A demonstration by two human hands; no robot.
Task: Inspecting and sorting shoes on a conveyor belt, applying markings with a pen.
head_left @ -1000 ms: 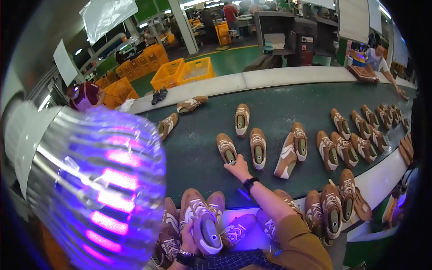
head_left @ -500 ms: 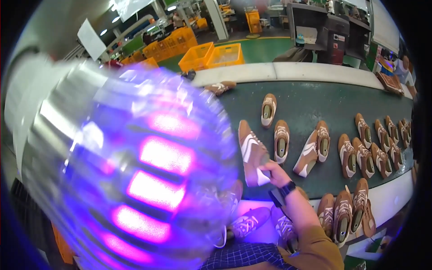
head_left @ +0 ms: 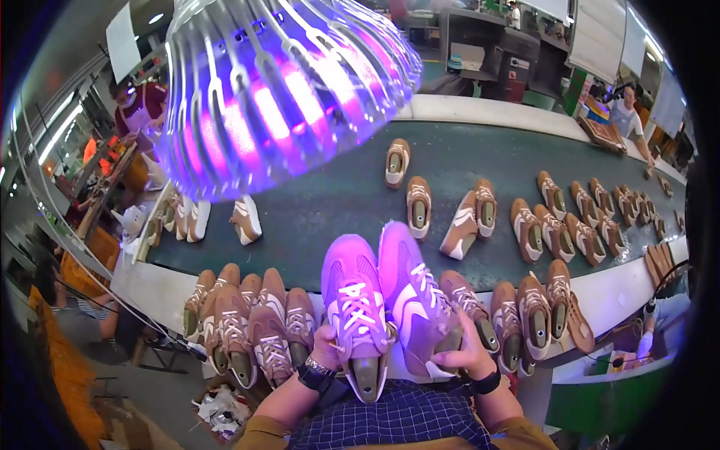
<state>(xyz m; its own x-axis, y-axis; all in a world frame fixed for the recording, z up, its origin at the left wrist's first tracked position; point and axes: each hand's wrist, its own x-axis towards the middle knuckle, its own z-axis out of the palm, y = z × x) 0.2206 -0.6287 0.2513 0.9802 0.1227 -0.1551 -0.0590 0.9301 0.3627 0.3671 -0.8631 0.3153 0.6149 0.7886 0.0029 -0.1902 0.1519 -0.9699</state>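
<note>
Two sneakers are raised side by side in front of me, toes pointing away and tinted purple by the light. My left hand (head_left: 327,349) is closed round the heel side of the left sneaker (head_left: 352,294), which has pale laces and a last inside. My right hand (head_left: 468,349) grips the heel of the right sneaker (head_left: 411,307), tilted so its white side stripe shows. Their toes nearly touch. Above them and to the left hangs a ribbed, clear-housed lamp (head_left: 277,105), glowing pink and violet.
A dark green conveyor belt (head_left: 315,202) runs across, bearing brown sneakers, several at right (head_left: 555,232). More sneakers (head_left: 232,322) line the white near ledge (head_left: 161,281) on both sides of me. People (head_left: 624,112) work at the far right and far left.
The lamp blocks less of the view and appears higher. My right hand has brought its sneaker from over the belt toward me. My left hand, unseen before, now shows, holding the other sneaker.
</note>
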